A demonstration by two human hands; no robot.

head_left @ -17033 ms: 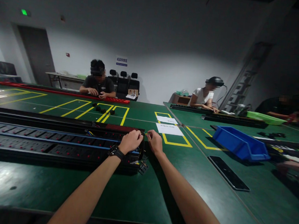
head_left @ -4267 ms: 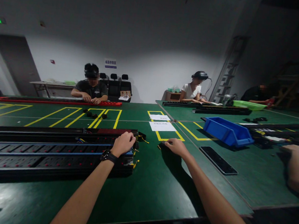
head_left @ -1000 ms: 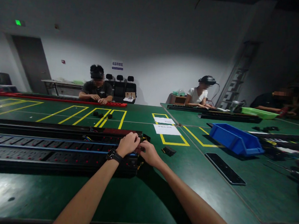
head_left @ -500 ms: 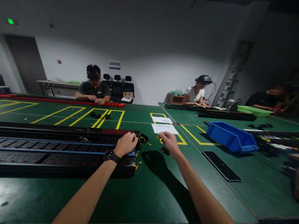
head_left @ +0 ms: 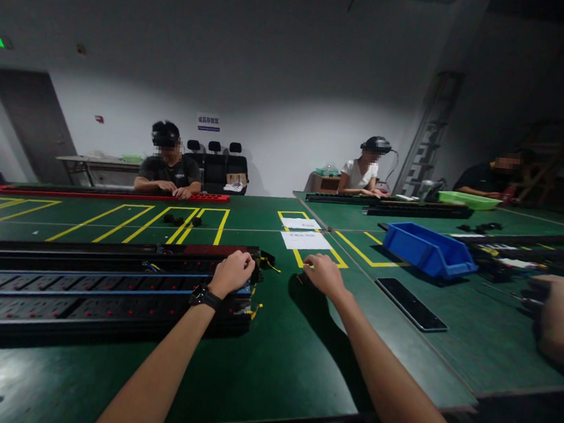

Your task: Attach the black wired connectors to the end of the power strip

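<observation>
Right hand [head_left: 326,278] newly lowered to black part [head_left: 300,278], 3 o'clock of strips [head_left: 107,286]; work seemingly shifts there. Left hand [head_left: 232,273] curls over strips. Both grasps unclear.

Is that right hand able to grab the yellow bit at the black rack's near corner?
Probably yes: nothing tall stands between the right hand and the yellow bit; the left hand rests farther back.

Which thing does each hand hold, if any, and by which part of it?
The left hand lies over the right end of the long black strips; whether it grips cannot be told. The right hand is at a small dark part; any hold is hidden.
</observation>
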